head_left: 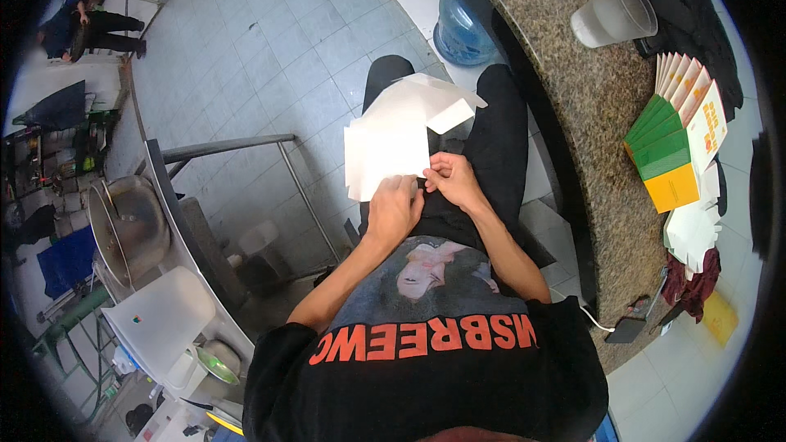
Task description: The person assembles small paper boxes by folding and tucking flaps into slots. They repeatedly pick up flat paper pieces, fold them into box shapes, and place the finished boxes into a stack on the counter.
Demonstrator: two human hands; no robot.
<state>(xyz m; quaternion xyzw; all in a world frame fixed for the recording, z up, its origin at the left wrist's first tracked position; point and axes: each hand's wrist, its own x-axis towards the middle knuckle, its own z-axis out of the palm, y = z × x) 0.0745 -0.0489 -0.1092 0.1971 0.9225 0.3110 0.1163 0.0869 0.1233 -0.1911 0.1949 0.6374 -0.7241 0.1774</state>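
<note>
Head view shows us our two bare hands working on a partly folded, plain white cardboard sheet (385,143) that lies across our black-trousered thighs (501,127), just beyond the fingers. Its long axis runs obliquely, from the wide flat panel in front of our left hand (395,211) away to the right, where raised flaps point forward and rightward past our right hand (453,182). Our left fingers are curled in at the sheet's near edge; how firmly they grip we cannot tell. Our right hand is nearly closed, thumb and fingertips together at the near right corner, seemingly pinching it.

Well to the right of the hands, on a speckled brown stone counter (565,57), we see a fanned row of white, green and yellow cartons (673,135) and, farther forward, a translucent plastic cup (612,13), contents unclear. Ahead and right of our hands stands a translucent blue plastic jug (465,29). Far left is a large round steel vessel (151,217); we cannot make out its contents.
</note>
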